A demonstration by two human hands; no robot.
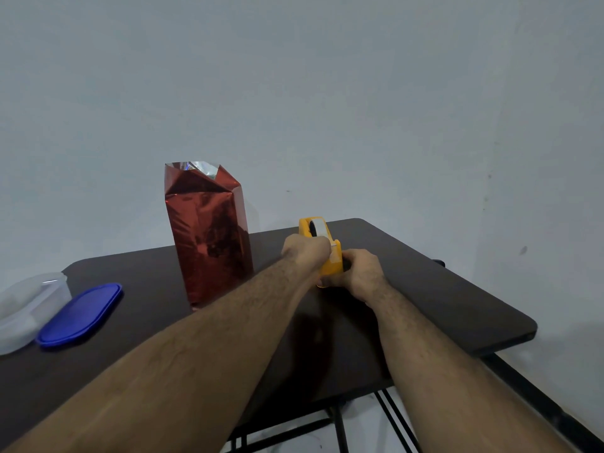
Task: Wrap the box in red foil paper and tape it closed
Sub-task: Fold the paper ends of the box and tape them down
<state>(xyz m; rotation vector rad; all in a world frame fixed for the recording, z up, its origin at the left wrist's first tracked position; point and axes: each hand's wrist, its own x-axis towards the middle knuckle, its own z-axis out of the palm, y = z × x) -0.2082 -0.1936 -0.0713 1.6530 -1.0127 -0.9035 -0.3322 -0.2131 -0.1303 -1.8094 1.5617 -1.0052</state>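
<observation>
Foil-wrapped and upright, the box (209, 237) is seen in the single head view standing on the dark surface (441, 299), its upper flaps only partly folded so that silver lining shows at the top. Taken as the landmark, the box has the yellow tape dispenser (322, 253) just beside it to the right. To the box's left, well apart, lie a blue lid (80, 314) and a clear container (29, 308).

The left hand (305, 251) is closed over the dispenser's front, its fingers apparently pinching the free end of the white tape, though the tips are hidden behind the knuckles. The right hand (359, 276) is wrapped around the dispenser's near end, fingers pressed together to steady it. Neither hand touches the box; both are to its right, near its lower half.

The foil is judged slick, thin and easily creased or torn, and the tall, narrow box likely light and prone to tipping. A hold across the broad side faces, with flaps pressed flat at the top edge, would seem safest when tape is applied.
</observation>
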